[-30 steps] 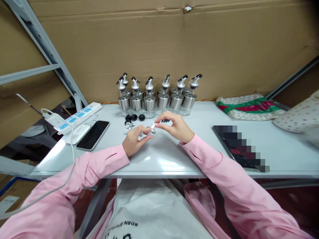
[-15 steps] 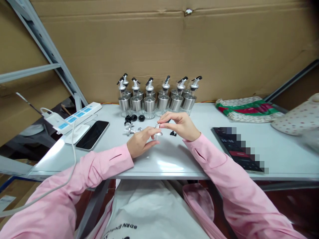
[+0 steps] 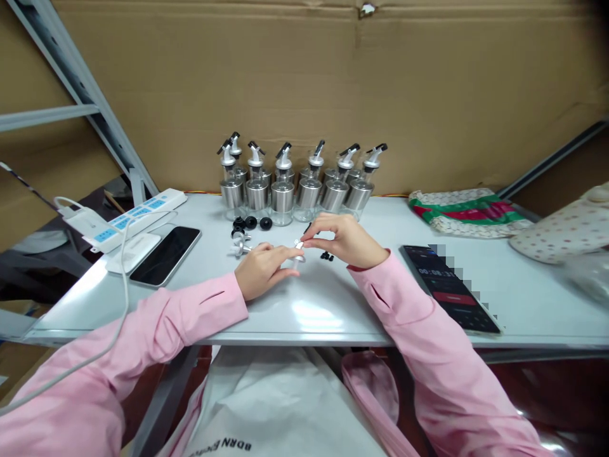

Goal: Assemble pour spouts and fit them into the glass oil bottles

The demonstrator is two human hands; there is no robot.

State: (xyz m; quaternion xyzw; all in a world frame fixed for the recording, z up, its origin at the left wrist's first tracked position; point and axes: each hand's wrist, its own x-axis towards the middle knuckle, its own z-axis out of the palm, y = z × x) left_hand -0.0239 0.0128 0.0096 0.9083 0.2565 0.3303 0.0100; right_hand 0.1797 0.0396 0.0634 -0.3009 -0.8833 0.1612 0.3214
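Spout part (image 3: 299, 247): small, silver metal w/ white tip, pinched btwn hands.

Bottles (image 3: 299, 184) block rear; loose caps (image 3: 251, 223) left; table (image 3: 314, 311) front bare.

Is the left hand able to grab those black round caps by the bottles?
Probably yes. The left hand lies on the table just in front of the black caps, with only small silver spout pieces between them and nothing tall in the way.
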